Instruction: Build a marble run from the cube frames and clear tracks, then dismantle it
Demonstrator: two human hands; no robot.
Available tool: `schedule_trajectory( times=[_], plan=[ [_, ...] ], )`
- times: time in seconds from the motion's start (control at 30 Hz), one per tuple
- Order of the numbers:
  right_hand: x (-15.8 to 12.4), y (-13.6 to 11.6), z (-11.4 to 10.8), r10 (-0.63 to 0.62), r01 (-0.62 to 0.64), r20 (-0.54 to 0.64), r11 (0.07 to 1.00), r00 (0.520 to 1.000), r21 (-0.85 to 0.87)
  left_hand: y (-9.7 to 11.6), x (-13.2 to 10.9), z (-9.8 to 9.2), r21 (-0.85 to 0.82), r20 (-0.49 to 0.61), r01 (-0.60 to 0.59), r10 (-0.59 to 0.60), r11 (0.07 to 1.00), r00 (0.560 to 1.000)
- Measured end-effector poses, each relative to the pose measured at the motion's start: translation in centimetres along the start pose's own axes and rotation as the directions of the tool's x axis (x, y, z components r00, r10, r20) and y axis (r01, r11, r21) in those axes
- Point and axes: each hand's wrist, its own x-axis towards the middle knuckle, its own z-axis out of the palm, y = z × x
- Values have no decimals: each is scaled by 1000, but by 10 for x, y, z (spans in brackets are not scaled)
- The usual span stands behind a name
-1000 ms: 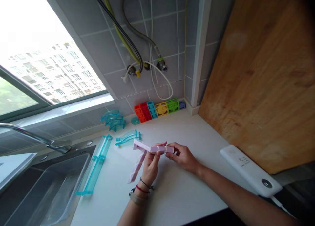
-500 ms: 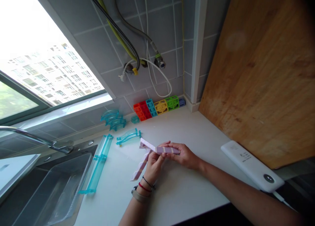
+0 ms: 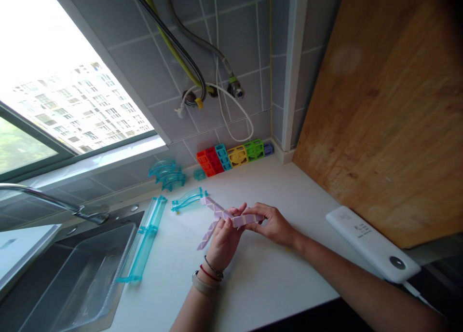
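Both of my hands hold a pale purple folded paper strip (image 3: 217, 210) with cream lines, just above the white countertop (image 3: 253, 279). My left hand (image 3: 223, 240) pinches its middle from below, fingers closed on it. My right hand (image 3: 272, 224) grips the strip's right end, fingers curled round it. One arm of the strip points up-left, another hangs down-left past my left hand.
Teal clear track pieces lie left: a long straight one (image 3: 143, 240), a curved one (image 3: 187, 200), more curved ones (image 3: 167, 172) by the wall. A row of coloured blocks (image 3: 233, 157) lines the tiled wall. A sink (image 3: 68, 279) and tap (image 3: 54, 204) sit left, a white power bank (image 3: 372, 245) and wooden board (image 3: 383, 110) right.
The strip's hanging arm has swung up and shortened, and its upper-left arm has lifted a little. Both hands kept their hold and shifted slightly.
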Motion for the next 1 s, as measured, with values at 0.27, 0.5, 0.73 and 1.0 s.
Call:
schedule_trajectory(
  times=[0.27,0.5,0.73,1.0],
  plan=[
    [-7,-3,2,30,-23,235,999,972,-34,9,-1,-3,128,44,-106,102,986,994],
    [-7,-7,5,74,-177,328,938,942,297,9,-6,6,284,151,-30,-14,958,989],
    [-7,-8,7,108,-296,389,834,915,465,9,-5,7,85,120,2,-12,996,993],
    [-5,-11,0,14,-141,237,839,971,526,21,-3,6,-35,167,113,-105,993,980]
  ],
)
